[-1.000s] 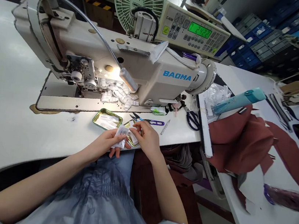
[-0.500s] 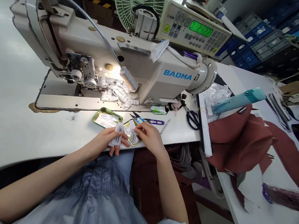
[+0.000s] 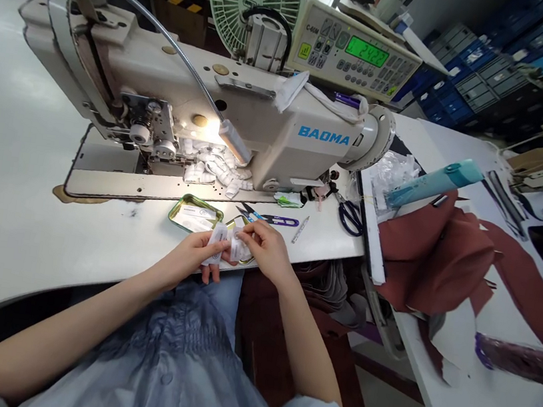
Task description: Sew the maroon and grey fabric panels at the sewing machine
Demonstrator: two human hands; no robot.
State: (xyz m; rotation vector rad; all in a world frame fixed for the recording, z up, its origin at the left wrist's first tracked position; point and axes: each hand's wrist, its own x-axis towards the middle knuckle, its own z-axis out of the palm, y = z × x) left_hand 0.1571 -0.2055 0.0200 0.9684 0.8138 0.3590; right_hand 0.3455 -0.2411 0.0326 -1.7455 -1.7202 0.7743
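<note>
Glossy white worktop [image 3: 23,209] before a cream metal sewing machine [image 3: 303,154] with blue lettering, viewed from beside the bench. The left hand [image 3: 194,253] grips a white, rectangular printed label [image 3: 215,247] between thumb and fingers, its lower fingers loosely parted. The right hand [image 3: 267,250] pinches a smaller-looking white printed slip [image 3: 236,246], thumb and forefinger nearly closed; whether label and slip touch cannot be told. Both lie above the worktop's front edge, near a shallow gold-coloured tin with a green rim [image 3: 177,208] containing further printed pieces. The step in hand appears to be handling these pieces singly; the next move would call for a light, precise pinch and a steady left hold.
</note>
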